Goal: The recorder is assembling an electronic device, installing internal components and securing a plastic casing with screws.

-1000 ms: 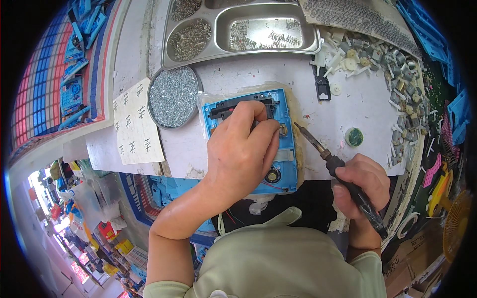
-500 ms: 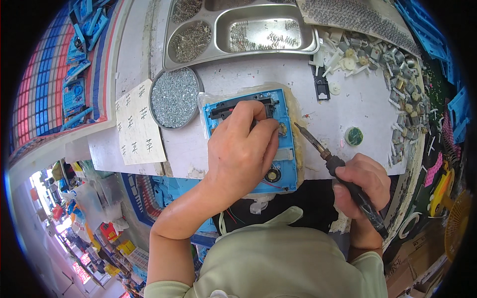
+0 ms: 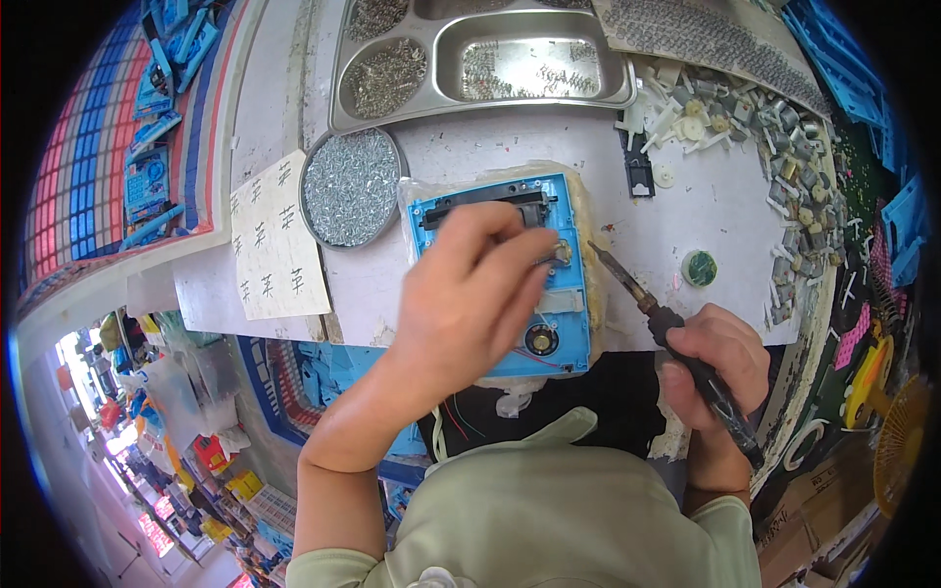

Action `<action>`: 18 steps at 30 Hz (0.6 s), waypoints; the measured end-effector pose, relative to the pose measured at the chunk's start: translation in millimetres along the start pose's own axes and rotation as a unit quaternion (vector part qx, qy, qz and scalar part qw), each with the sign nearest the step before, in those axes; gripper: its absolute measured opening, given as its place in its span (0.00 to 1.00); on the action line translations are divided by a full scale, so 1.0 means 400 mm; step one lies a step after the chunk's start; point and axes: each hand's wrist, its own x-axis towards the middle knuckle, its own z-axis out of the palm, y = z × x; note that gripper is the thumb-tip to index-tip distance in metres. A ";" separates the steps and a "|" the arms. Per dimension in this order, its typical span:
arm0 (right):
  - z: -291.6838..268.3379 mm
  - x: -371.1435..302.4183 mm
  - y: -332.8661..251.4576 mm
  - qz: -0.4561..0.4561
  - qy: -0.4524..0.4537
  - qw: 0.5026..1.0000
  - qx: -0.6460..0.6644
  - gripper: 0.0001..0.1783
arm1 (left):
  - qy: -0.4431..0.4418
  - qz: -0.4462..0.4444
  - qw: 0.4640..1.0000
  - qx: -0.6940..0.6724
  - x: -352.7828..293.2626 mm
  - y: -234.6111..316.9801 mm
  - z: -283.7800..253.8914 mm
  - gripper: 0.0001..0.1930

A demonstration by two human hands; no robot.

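My left hand (image 3: 469,294) is over a shallow blue plastic casing (image 3: 578,333), its bent fingers closed together and slightly blurred. Whatever the fingertips pinch is too small or hidden to make out. Along the casing's top edge runs a black plastic part (image 3: 534,208), and a small round speaker (image 3: 541,339) with thin wires sits low on the right. Beside the casing, my right hand (image 3: 720,358) is wrapped round the dark handle of a soldering iron (image 3: 668,321). The iron's tip points up and left, just off the casing's right edge.
A steel compartment tray (image 3: 534,110) of springs stands at the back. Left of the casing are a round dish of screws (image 3: 350,186) and a handwritten paper (image 3: 279,240). Small motors and white parts (image 3: 784,186) heap at right, near a round green-topped tin (image 3: 698,269).
My left hand has shifted slightly down and left over the casing, uncovering more of its upper part. The right hand still holds the soldering iron in nearly the same place.
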 end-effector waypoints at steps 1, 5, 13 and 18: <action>0.001 -0.002 -0.002 0.000 0.004 1.000 0.002 0.14 | 0.024 0.004 1.000 0.012 -0.009 -0.012 -0.029 0.13; 0.002 -0.006 0.002 0.004 0.022 1.000 -0.005 0.13 | 0.026 0.032 0.998 0.047 -0.057 -0.092 -0.104 0.17; 0.003 0.018 -0.030 -0.021 -0.003 1.000 -0.020 0.15 | -0.194 0.219 0.952 0.084 0.004 -0.080 -0.060 0.19; -0.009 -0.002 -0.040 0.002 0.007 1.000 -0.030 0.15 | -0.221 0.273 0.933 0.081 0.016 -0.098 -0.068 0.17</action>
